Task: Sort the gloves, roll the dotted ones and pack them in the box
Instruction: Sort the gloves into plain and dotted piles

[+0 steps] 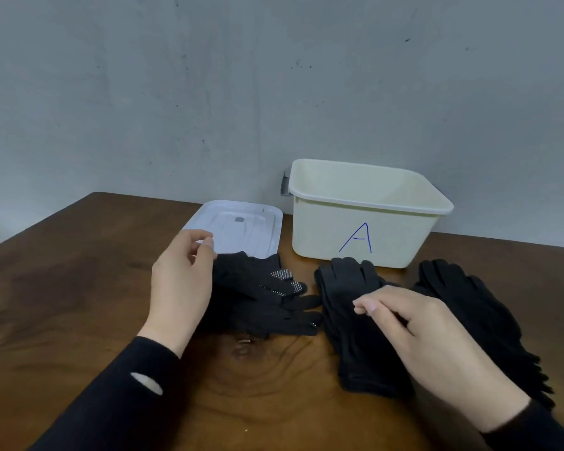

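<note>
Three heaps of black gloves lie on the wooden table. The left heap of dotted gloves (267, 294) shows white dots on some fingers. A middle stack of plain gloves (345, 288) and a right stack of plain gloves (463, 294) lie in front of the cream box (326, 222) marked "A", which looks empty. My left hand (179, 284) hovers at the left edge of the dotted heap, fingers loosely curled, holding nothing. My right hand (414, 333) hangs over the middle stack, fingers loosely curled and empty.
A white lid (238, 226) lies flat to the left of the box, just behind the dotted heap. A grey wall stands close behind the box. The table (79, 288) shows bare wood to the left and at the front.
</note>
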The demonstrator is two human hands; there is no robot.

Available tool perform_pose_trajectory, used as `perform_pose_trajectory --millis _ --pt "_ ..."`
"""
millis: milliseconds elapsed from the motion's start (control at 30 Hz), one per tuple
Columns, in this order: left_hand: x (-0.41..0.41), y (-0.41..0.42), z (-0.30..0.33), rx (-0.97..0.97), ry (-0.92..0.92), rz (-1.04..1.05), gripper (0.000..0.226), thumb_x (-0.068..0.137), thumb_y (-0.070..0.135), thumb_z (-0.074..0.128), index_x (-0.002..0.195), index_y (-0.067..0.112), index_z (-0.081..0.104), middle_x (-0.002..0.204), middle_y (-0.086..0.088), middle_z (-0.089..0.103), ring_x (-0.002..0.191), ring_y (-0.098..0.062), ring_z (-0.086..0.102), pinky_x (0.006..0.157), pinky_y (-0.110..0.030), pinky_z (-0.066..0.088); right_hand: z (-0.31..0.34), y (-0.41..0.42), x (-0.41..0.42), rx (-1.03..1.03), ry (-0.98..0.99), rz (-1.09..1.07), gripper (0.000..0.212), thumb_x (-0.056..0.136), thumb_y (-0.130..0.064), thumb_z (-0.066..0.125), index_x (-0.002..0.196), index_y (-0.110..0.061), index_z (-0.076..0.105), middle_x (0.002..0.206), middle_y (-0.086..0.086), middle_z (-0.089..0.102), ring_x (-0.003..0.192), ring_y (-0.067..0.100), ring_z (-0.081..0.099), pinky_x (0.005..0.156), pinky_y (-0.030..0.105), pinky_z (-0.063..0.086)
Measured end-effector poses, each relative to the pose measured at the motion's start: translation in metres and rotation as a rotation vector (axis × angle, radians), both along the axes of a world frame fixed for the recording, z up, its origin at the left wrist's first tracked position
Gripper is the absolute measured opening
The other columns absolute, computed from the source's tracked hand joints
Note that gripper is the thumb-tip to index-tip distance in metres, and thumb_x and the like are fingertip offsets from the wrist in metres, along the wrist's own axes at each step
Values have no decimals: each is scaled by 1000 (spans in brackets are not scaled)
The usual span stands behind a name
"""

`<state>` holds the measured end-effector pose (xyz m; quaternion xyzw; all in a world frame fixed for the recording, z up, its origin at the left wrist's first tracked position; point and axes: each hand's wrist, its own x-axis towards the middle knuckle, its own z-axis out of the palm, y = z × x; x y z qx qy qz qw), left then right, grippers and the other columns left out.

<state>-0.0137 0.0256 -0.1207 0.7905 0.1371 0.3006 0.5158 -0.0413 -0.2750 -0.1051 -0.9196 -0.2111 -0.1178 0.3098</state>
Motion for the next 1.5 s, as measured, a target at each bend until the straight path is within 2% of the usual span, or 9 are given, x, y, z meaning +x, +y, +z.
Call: perform_pose_trajectory --millis 167,300,600,833,1033,1200,1333,1433,1500 --pt "8 14 -12 249 166 -22 13 95 31 59 106 27 65 96 14 65 88 -4 59 71 -21 43 -23 5 25 35 147 -50 24 98 -47 46 98 -45 70 99 -34 67 98 -13 60 88 20 51" --pt "13 14 -19 532 331 -81 29 91 40 64 117 28 66 116 13 60 106 -11 56 90 -33 48 -28 3 25 103 172 -41 22 98 -43 49 97 -45 71 99 -36 67 100 -13 60 86 17 46" --pt "14 29 -19 635 408 -294 38 88 13 61 122 30 65 126 19 52 116 -6 47 96 -24 38 -30 2 25 139 207 -11 20 98 -40 53 97 -43 72 101 -33 68 101 -10 61 86 19 47" --pt "12 28 -14 570 211 -142 14 95 22 59 103 25 71 104 14 62 95 -8 57 83 -25 43 -28 3 23 140 220 -2 20 96 -42 52 94 -43 72 99 -29 68 93 -5 62 79 21 48" --pt "3 13 1 272 4 -58 8 91 29 67 83 27 65 82 14 68 81 3 59 65 -6 39 -28 3 23 129 216 -5 19 97 -39 54 94 -41 72 100 -28 68 92 -5 59 75 16 44" --pt "-5 -3 11 77 -82 -108 9 86 30 73 79 24 70 76 -8 69 77 -26 64 70 -40 51 -25 5 21 121 212 -11 19 97 -41 53 94 -41 72 99 -25 69 88 -2 60 74 18 46" --pt "-11 -21 15 -93 -62 -205 14 89 31 70 81 20 75 77 1 74 78 -19 69 78 -42 54 -25 6 21 108 181 -20 17 97 -40 54 97 -41 71 98 -26 68 88 -6 58 73 11 43" --pt "-17 -30 13 20 -44 -293 43 89 52 56 74 12 66 61 4 57 62 -6 51 66 -30 43 -19 11 16 66 -13 -47 24 94 -45 56 109 -35 71 97 -25 65 96 -6 57 82 6 41" --pt "-25 -38 15 232 -47 -412 43 85 58 49 72 18 58 57 7 51 57 -2 47 58 -19 37 -12 20 10 47 -149 -9 33 93 -49 58 119 -31 69 110 -25 63 109 -3 56 95 12 41"
